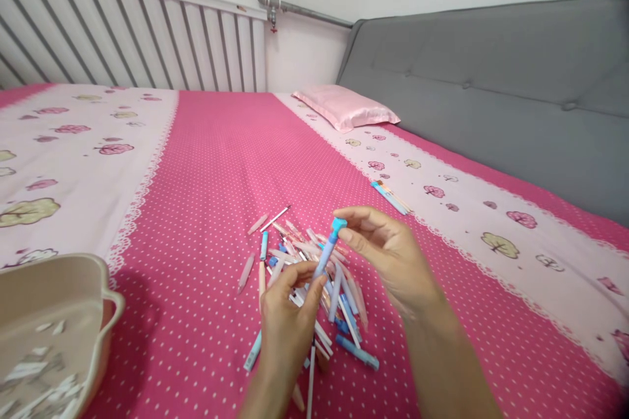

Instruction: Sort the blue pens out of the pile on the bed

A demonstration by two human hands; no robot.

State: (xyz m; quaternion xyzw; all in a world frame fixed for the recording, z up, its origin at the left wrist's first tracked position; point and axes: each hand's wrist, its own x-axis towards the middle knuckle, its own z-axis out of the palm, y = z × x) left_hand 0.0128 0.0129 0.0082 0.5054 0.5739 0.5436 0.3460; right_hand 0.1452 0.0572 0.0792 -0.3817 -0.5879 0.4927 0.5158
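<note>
My left hand (291, 314) pinches the pale lilac-blue barrel of a pen (324, 258), which tilts up to the right. At its upper end is a bright blue top piece (339, 225), gripped between the thumb and forefinger of my right hand (398, 258). Beneath both hands, a loose heap of pen parts (348, 294) lies on the bed: pink and bluish barrels, thin white refills and blue pieces. My left hand covers part of the heap. Close to my right wrist lies a blue pen part (358, 351).
A beige handled basin (105, 334) with white scraps stands at the lower left. Several pens (389, 198) lie side by side on the polka-dot bedspread (221, 137), right of the heap. Farther back are a pink pillow (344, 107), a grey headboard (491, 98) and a radiator (147, 33).
</note>
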